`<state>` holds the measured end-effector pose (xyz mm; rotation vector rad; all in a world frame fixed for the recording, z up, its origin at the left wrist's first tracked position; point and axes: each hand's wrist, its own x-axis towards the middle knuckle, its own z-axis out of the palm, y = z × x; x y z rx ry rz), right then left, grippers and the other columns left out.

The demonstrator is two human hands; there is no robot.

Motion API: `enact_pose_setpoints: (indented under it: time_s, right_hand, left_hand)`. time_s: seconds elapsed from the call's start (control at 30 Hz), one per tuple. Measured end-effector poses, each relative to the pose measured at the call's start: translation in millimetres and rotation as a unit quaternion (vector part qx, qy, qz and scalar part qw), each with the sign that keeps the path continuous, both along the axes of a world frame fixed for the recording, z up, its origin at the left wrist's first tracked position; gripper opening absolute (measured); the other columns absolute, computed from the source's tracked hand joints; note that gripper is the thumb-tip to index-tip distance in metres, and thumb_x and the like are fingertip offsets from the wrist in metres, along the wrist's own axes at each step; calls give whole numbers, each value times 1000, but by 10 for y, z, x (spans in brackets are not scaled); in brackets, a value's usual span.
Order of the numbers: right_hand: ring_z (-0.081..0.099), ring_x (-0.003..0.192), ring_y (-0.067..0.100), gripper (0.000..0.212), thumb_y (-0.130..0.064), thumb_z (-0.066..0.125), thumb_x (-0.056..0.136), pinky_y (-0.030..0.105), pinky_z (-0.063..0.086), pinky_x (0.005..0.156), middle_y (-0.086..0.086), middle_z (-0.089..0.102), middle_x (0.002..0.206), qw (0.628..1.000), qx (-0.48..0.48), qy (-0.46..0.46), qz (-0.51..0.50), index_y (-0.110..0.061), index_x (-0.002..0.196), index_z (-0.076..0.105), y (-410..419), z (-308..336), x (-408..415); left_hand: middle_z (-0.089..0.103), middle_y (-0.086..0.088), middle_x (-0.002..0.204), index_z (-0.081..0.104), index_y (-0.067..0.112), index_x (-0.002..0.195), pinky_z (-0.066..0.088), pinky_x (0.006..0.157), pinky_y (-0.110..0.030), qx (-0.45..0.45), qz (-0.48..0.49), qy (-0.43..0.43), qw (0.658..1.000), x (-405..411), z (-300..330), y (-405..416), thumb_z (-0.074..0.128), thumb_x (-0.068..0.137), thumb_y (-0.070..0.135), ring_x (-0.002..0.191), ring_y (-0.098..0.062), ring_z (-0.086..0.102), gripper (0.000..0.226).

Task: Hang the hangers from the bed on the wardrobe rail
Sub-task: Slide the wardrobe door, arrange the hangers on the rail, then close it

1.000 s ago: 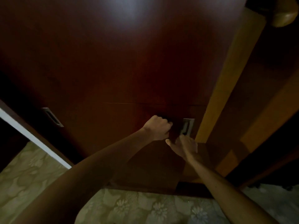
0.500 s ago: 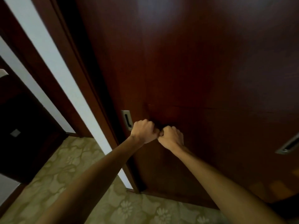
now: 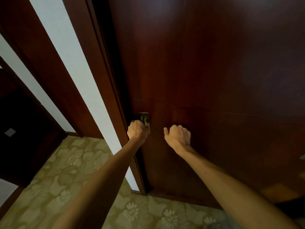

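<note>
- Carpet (image 3: 69, 176) nearest, forearms reaching up over it
- left hand (image 3: 137, 130) curled at the recessed handle (image 3: 145, 119) on the wardrobe door (image 3: 206, 71); right hand (image 3: 178, 137) fisted, empty, just beside
- hangers, rail unseen, presumably behind the door

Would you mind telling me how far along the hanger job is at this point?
Nothing looks done: no hangers, bed or rail are in view. In hand: the left hand is at the metal recessed pull of the dark wardrobe door; the right hand is curled against the panel. All the hanging remains.
</note>
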<state>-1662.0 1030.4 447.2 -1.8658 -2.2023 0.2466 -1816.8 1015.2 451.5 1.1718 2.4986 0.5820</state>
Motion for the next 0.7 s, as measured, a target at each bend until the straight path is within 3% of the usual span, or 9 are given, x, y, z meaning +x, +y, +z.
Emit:
enact_pose_setpoints:
  time_s: [0.13, 0.33, 0.47, 0.57, 0.7]
  right_hand:
    - [70, 79, 20, 35, -42, 50, 100, 36, 55, 75, 1, 71, 82, 1000, 7, -7, -19, -17, 88, 71, 2, -8, 77]
    - [67, 64, 17, 41, -49, 52, 98, 37, 58, 70, -2, 66, 68, 1000, 4, -16, -22, -23, 69, 60, -43, 22, 128]
    - [65, 60, 15, 45, -52, 50, 98, 35, 58, 68, -3, 64, 62, 999, 4, -24, -21, -22, 67, 63, -37, 41, 186]
    - [63, 59, 14, 46, -52, 50, 98, 34, 57, 67, -4, 62, 61, 999, 8, -29, -21, -22, 65, 62, -24, 36, 224]
    - [56, 50, 12, 51, -54, 50, 97, 31, 53, 60, -6, 55, 53, 999, 11, -42, -22, -22, 58, 56, 3, 14, 346]
  left_hand:
    - [68, -8, 93, 69, -1, 98, 53, 65, -37, 71, 60, -59, 994, 33, 3, 4, 71, 90, 36, 86, -30, 70, 38]
    - [73, -8, 84, 72, 2, 94, 61, 68, -37, 94, 61, -109, 988, 22, -57, 25, 74, 89, 39, 74, -23, 71, 38]
    - [57, -2, 82, 70, 0, 101, 46, 62, -29, 98, 30, -97, 990, 76, -44, 52, 74, 91, 33, 72, -15, 55, 34]
    - [50, 1, 81, 69, 2, 106, 43, 63, -28, 101, 6, -75, 992, 128, -47, 57, 75, 90, 34, 73, -14, 52, 36]
    - [68, -5, 94, 69, 7, 101, 45, 59, -28, 88, -13, -56, 994, 213, -114, 115, 78, 86, 41, 71, -14, 56, 39]
